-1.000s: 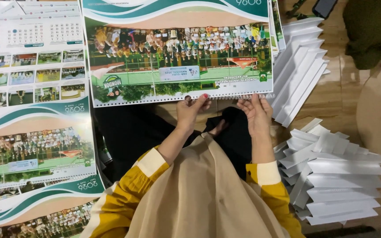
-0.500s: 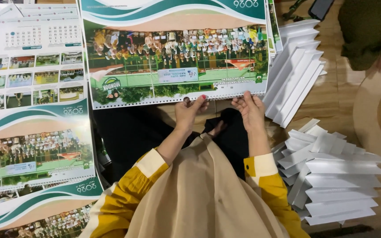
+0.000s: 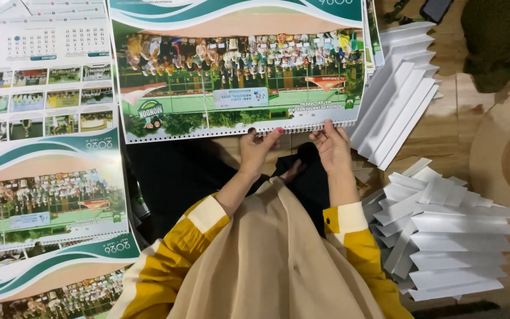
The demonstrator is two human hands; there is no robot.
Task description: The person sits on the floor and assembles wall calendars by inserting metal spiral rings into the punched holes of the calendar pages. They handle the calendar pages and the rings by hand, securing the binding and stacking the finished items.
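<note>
Nearest the camera, the person's yellow sleeves with cream cuffs (image 3: 213,214) reach forward over a beige garment (image 3: 273,260) and dark cloth on the lap. The left hand (image 3: 257,151) has its fingers curled, the thumb and fingertips pinching the near edge of a large calendar sheet (image 3: 240,71) at its white wire binding (image 3: 225,132); a red-painted nail shows at the tip. The right hand (image 3: 332,147) sits just beside it, fingers bent and closed on the same bound edge a little farther toward the sheet's right corner. The two hands are near each other but not touching. The calendar sheet lies flat on the wooden floor (image 3: 444,127) straight ahead of the person, its bound edge nearest the body, and it shows a wide group photograph on a green field under teal and tan wave bands. To the person's left, overlapping calendar sheets (image 3: 48,201) of the same design are spread along the floor, one with date grids and rows of small photographs toward the far left corner. To the right, close to the right sleeve, a loose heap of folded white card pieces (image 3: 444,236) fans out on the floor; beyond it, just beside the right edge of the held sheet, a tidier stack of long white card strips (image 3: 396,94) leans in a stepped row. At the far right edge another person's dark garment (image 3: 497,41) is partly in view, and a dark phone-like object (image 3: 435,9) lies at the far edge.
</note>
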